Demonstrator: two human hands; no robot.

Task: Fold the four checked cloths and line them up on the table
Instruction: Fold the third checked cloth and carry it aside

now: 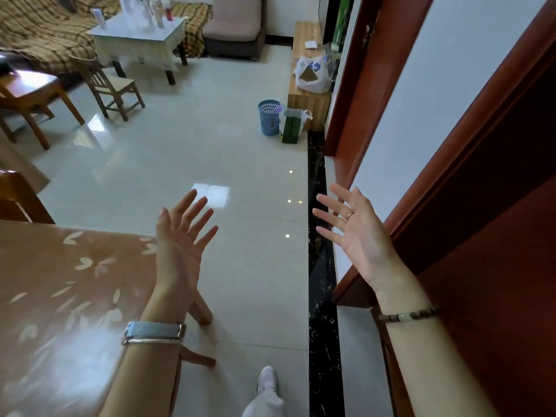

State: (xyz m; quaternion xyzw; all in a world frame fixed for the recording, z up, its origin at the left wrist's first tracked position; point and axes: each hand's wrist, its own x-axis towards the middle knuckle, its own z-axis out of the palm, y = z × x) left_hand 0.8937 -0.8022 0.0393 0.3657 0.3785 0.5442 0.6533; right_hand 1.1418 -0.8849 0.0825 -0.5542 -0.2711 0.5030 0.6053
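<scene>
No checked cloth shows in the head view. My left hand is raised over the right edge of the brown table, palm up, fingers spread, holding nothing. My right hand is raised beside the red-brown door frame, fingers spread and empty. The glossy table top with pale leaf patterns fills the lower left, and its visible part is bare.
A white tiled floor spreads ahead. On it stand a small wooden chair, a low white table with bottles, a blue bin and a green bag. A plaid-covered sofa sits at the back left.
</scene>
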